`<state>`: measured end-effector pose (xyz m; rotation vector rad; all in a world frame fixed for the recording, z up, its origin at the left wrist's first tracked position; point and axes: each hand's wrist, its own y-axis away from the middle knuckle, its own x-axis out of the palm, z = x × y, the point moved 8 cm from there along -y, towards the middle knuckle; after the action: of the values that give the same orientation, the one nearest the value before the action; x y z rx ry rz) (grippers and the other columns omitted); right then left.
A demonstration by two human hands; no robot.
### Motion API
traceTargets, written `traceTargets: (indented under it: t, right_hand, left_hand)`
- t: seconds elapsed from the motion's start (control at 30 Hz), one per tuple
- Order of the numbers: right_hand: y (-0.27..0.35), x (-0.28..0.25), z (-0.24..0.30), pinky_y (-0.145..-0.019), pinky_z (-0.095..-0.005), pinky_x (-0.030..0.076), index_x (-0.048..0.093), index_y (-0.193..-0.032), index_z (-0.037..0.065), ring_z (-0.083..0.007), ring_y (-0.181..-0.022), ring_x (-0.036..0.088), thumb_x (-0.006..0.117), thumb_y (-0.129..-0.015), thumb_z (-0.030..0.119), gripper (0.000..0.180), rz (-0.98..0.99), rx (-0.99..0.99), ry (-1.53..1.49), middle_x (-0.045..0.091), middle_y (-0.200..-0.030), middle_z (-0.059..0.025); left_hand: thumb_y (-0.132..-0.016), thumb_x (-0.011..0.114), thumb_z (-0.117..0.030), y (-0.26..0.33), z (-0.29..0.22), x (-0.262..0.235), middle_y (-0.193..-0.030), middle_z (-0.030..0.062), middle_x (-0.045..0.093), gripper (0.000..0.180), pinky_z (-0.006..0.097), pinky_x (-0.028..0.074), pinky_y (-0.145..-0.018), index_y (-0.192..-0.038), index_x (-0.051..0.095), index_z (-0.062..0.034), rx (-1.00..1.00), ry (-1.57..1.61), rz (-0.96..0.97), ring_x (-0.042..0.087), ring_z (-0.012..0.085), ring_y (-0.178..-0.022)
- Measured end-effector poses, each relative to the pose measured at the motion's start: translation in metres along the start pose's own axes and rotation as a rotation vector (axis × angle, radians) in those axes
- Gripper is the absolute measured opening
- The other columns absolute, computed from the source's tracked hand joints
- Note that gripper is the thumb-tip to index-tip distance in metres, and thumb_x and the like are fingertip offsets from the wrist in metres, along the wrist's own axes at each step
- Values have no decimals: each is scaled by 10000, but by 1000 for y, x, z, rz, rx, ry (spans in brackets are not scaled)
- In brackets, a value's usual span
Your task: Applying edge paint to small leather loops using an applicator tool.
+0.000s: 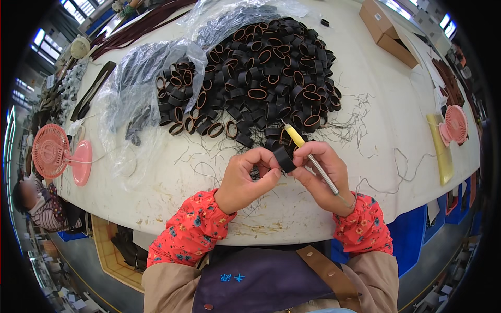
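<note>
Between my two hands is a small black leather loop (283, 158), a short flat band. The thumb and forefinger of my left hand (242, 180) pinch its left side. With its fingertips my right hand (329, 175) grips the loop's other side. That same hand also holds a pen-shaped tool (295, 136) with a yellow grip, a metal body and a thin cord at its rear. The tool's fine tip points up and left, away from me, apart from the held loop. Just beyond my fingers lies a big heap of similar loops (261, 73) with brown inner edges.
Clear plastic bags (130, 78) lie left of the heap. Pink fans (50, 151) stand at both table sides. A cardboard box (383, 31) sits far right, a yellow strip (440, 151) nearer. Thread scraps (355, 125) litter the white tabletop (172, 203). Another person (44, 203) is at left.
</note>
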<state>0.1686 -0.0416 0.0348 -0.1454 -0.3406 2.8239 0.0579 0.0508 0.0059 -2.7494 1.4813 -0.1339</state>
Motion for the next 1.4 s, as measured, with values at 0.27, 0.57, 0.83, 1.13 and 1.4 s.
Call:
traceTargets:
  t: [0.27,0.57,0.83,1.13,1.4]
  right_hand:
    - [-3,9,1,-790,-257,503,449,-1143,33,-117,-875,581,553,-883,-41,290,55,71,-351,511,-975,-42]
    - [-2,9,-5,-791,-260,503,452,-1134,38,-125,-882,596,575,-889,-15,280,56,108,-445,531,-968,-38]
    - [-4,-8,9,-839,-271,472,452,-1209,15,-154,-945,602,510,-943,56,275,-130,-11,-97,588,-998,-78]
    - [4,-20,22,-706,-301,505,530,-1012,-26,-132,-557,567,402,-994,151,220,-88,-155,-151,572,-665,-83]
    - [3,-16,20,-596,-228,470,554,-1036,-24,-99,-587,575,451,-984,143,203,-51,-154,-106,576,-663,-50]
  left_hand:
    - [-812,620,-29,-3,-5,2,-1104,64,541,62,215,457,-681,-843,568,-14,124,19,6,537,64,-733]
    - [-832,630,-45,1,0,7,-1061,80,536,106,270,486,-787,-863,529,-38,14,365,36,564,129,-915]
    - [-763,626,43,2,-10,-12,-975,62,554,120,222,449,-691,-818,546,-27,196,105,-153,534,86,-775]
    - [-679,657,54,7,-28,-10,-900,50,587,153,209,425,-561,-752,560,-38,360,-349,-272,469,66,-597]
    - [-674,661,55,8,-32,-8,-896,54,586,156,211,428,-557,-755,564,-36,378,-386,-275,475,65,-595]
